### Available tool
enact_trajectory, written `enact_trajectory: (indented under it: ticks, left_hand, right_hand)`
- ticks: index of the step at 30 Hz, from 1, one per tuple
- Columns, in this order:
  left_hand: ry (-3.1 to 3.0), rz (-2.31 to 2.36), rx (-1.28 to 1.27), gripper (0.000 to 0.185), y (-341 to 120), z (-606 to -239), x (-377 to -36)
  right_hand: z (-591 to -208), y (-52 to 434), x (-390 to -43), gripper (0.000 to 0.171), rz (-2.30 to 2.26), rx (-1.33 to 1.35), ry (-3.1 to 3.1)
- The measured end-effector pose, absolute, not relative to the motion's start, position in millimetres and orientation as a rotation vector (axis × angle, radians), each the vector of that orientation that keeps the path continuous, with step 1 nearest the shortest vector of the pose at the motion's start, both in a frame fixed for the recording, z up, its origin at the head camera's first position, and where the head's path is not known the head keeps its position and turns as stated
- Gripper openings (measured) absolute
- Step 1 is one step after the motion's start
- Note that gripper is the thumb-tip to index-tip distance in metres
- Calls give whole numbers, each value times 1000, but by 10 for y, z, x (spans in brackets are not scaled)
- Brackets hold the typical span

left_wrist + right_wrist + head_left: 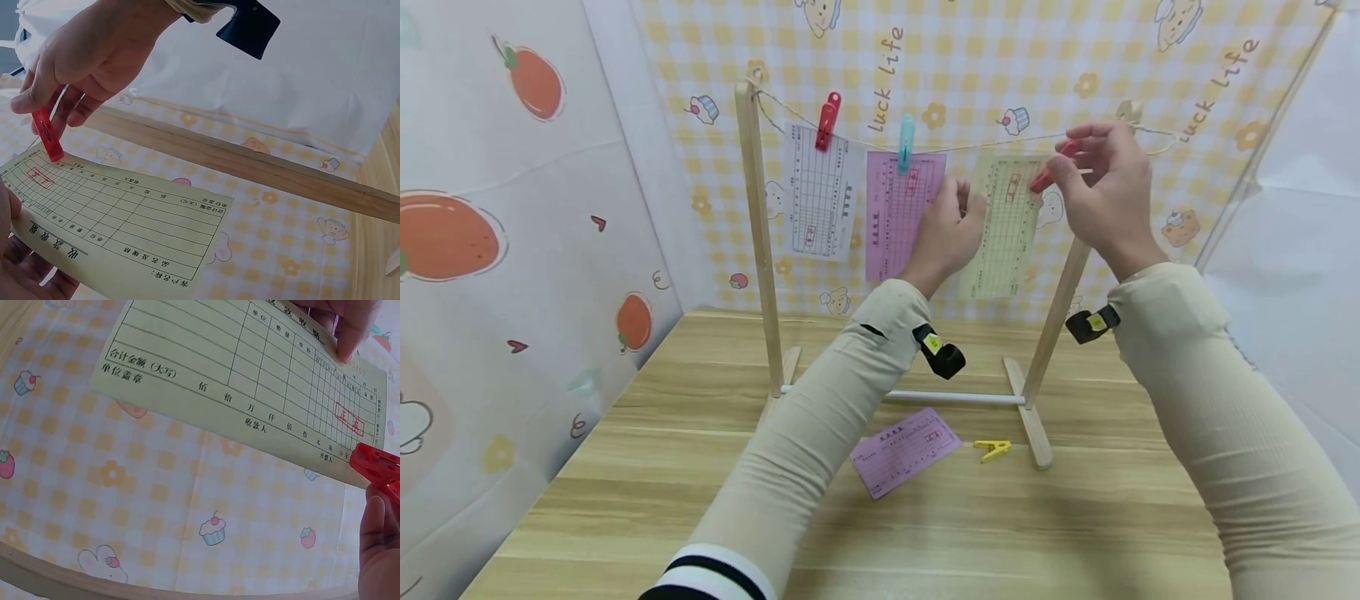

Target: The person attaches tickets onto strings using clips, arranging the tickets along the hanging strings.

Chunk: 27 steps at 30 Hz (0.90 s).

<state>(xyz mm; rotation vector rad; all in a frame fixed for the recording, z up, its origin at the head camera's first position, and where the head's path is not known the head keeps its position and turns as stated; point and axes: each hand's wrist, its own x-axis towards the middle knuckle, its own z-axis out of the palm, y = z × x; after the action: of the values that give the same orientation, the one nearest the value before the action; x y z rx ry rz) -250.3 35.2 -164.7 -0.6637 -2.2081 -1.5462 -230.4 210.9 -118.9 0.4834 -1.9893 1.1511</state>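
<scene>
My left hand [951,227] pinches the left edge of a pale yellow-green receipt slip [1000,237], which hangs upright just below the string [977,146]. My right hand [1108,187] holds a red clothespin [1042,178] between thumb and fingers at the slip's upper right. In the right wrist view the tip of the red clothespin [375,464] overlaps the slip's edge near a red stamp; whether it clamps the paper and string I cannot tell. To the left, a blue clothespin [906,143] holds a pink slip [891,217], and another red clothespin [827,122] holds a white slip [820,196].
A wooden stand with a left post [758,242] and a right post [1056,325] carries the string, with a white crossbar [955,397] low between them. On the wooden table [1000,533] lie a pink slip [906,454] and a yellow clothespin [994,450]. Patterned cloth hangs behind.
</scene>
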Motion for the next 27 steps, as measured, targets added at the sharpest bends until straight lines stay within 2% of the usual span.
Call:
enact_trajectory:
  ticks: [15,27]
  left_hand:
    - [-2199,-1606,-624,16,369,-1576,-2525]
    - [-2200,-1637,-596,18,316,-1534,-2556]
  right_hand:
    - [-946,1920,-2319,17,1239,528,-1853]
    - [-734,1754,-2366,23,1286,600,-1838]
